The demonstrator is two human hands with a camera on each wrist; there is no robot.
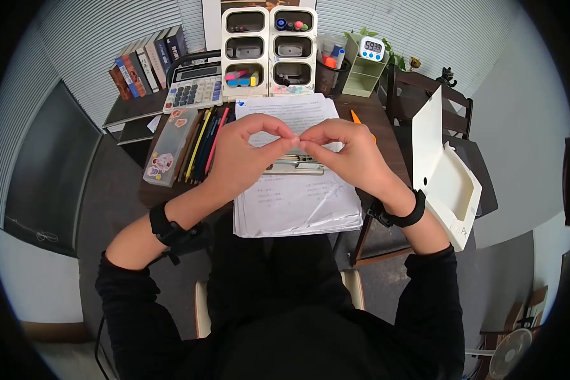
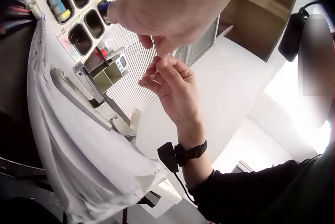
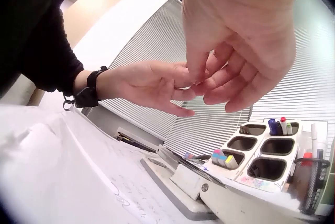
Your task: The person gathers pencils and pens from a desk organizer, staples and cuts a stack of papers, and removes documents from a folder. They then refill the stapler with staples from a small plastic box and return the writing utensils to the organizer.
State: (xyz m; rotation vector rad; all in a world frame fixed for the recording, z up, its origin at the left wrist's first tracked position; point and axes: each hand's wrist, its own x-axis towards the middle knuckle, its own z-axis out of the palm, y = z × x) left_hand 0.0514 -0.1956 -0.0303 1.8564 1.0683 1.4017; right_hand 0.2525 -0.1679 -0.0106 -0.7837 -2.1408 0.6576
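Above the desk my left hand and right hand meet fingertip to fingertip, each with thumb and forefinger pinched together. A tiny thing is between the fingertips, almost wholly covered; I cannot tell what it is. Right under the hands a stapler lies across a stack of printed papers. In the right wrist view the stapler shows its grey base and pale upper parts. The other fingers of the right hand are loosely bent in the left wrist view.
To the left lie colored pencils, a clear pencil case and a calculator. White organizers with pens stand behind the papers. A pen cup, green holder with timer and open white box are on the right.
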